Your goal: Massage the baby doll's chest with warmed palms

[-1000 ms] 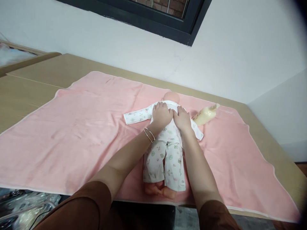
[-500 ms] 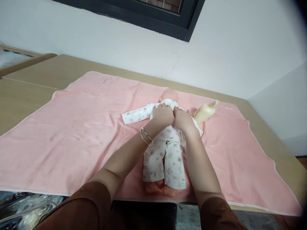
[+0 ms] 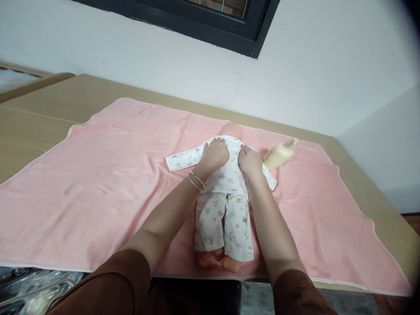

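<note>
A baby doll lies on its front on a pink blanket (image 3: pixel 108 175), its bald head (image 3: pixel 231 130) at the far end. It wears a white printed shirt (image 3: pixel 229 179) and matching trousers (image 3: pixel 210 223); its feet (image 3: pixel 219 261) show at the near edge. My left hand (image 3: pixel 215 154) rests on the upper back near the left shoulder, fingers spread over the cloth and holding nothing. On the other side my right hand (image 3: pixel 251 162) lies against the shirt near the right shoulder, fingers bent and partly hidden. A strip of shirt shows between both hands.
A pump bottle of pale yellow liquid (image 3: pixel 278 155) lies on its side just right of the doll. The blanket covers most of a wooden table (image 3: pixel 108 89) against a white wall. Clear plastic-wrapped items (image 3: pixel 36 286) are below the near left edge.
My hands have moved apart, from together at the middle of the upper back out toward the shoulders. The doll and bottle stay in place.
</note>
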`<state>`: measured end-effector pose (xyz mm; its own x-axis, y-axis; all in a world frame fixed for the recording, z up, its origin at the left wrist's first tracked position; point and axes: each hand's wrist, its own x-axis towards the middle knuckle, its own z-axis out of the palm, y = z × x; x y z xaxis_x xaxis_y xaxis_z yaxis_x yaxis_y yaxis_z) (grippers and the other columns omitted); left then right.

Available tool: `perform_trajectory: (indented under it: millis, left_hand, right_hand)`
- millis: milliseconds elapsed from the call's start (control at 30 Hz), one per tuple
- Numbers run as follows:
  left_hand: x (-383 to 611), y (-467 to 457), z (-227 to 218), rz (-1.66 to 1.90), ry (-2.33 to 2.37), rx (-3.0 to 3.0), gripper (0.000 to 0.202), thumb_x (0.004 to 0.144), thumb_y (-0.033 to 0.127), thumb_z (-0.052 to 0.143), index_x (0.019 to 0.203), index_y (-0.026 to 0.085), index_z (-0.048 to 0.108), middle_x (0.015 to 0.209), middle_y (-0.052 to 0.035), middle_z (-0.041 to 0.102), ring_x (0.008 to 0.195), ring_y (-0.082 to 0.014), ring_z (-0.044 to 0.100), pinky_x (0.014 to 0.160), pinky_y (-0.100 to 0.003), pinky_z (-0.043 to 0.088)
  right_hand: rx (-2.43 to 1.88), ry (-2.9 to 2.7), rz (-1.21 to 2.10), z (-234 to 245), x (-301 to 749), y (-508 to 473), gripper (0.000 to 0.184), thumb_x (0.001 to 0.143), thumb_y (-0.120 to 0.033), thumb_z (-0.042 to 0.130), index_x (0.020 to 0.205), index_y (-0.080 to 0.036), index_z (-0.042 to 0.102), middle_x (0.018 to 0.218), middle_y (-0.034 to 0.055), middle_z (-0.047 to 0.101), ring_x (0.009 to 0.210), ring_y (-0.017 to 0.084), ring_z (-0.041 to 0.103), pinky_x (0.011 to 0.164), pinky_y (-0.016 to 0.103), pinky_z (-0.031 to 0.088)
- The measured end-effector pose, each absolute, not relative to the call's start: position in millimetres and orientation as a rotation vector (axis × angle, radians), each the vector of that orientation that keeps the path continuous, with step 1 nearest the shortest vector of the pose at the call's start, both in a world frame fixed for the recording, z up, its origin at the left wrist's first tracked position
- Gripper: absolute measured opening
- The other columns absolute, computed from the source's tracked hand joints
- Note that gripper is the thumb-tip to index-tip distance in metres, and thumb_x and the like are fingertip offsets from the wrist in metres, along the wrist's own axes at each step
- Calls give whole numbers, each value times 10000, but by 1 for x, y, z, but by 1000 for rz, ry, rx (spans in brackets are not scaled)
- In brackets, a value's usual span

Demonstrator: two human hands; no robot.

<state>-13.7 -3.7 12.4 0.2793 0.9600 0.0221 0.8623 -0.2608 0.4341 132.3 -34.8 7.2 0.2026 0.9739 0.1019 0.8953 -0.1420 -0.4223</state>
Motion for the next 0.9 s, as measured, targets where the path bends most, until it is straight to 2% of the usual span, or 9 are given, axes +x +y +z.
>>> perform_trajectory:
  millis: [133,233,300,433,533,600,667,800,900]
  left_hand:
    - [-18,-18,38,213,1613,2284,391,1019,119,418,1275,157,712,1392,-161,741,1346,-283,677,1265,-520,404]
    - [-20,-22,47,153,1588,2280,347,1021,119,425,1117,162,755,1228,-150,792,1204,-280,743,1109,-438,528]
    - [-20,-18,43,210,1593,2234,376,1058,158,385,1147,159,751,1248,-147,788,1206,-276,739,1057,-409,550]
    - [-18,-4,19,458,1610,2188,499,1150,308,261,1368,152,682,1509,-146,683,1430,-270,614,1229,-452,445]
    - [-17,-1,14,497,1615,2209,512,1157,323,251,1417,161,661,1569,-130,645,1501,-264,551,1279,-464,391]
    - [-17,-7,22,433,1618,2209,516,1155,348,262,1370,155,689,1508,-139,685,1448,-282,597,1232,-468,443]
    - [-16,-18,37,319,1605,2218,504,1146,365,296,1295,141,722,1411,-160,733,1344,-305,669,1139,-461,515]
    - [-14,-34,60,117,1512,2248,391,1092,259,397,1191,122,749,1230,-173,785,1145,-298,751,957,-399,578]
    - [-13,-31,55,167,1555,2215,380,1071,222,412,1279,113,710,1340,-177,748,1245,-293,709,1030,-401,559]
  right_hand:
    - [-2137,-1791,276,20,128,-44,500,1009,-241,418,1326,-199,802,1325,152,797,1290,349,713,1141,472,479]
    - [-2144,-1750,311,18,131,-43,494,1000,-273,448,1334,-239,810,1312,133,807,1262,353,731,1050,445,530]
    - [-2135,-1726,309,11,135,-38,498,1020,-295,440,1373,-247,789,1368,123,786,1310,338,711,1073,439,525]
    - [-2105,-1768,274,-3,141,-28,545,1116,-373,327,1500,-220,682,1604,128,622,1530,326,535,1258,539,380]
    - [-2108,-1839,256,-2,139,-29,565,1150,-392,267,1580,-208,585,1708,131,497,1613,330,419,1313,639,254]
    - [-2130,-1895,222,6,135,-35,557,1155,-395,261,1518,-200,635,1648,157,569,1558,346,494,1304,665,241]
    - [-2150,-1958,194,18,129,-45,580,1155,-408,245,1354,-185,742,1455,187,724,1408,365,633,1279,665,262]
    - [-2132,-1996,265,34,125,-57,619,1141,-467,252,1076,-211,812,1141,177,827,1185,370,726,1141,563,409]
    - [-2086,-1961,308,28,130,-51,554,1130,-456,281,1073,-235,786,1171,150,820,1162,349,710,1033,476,454]
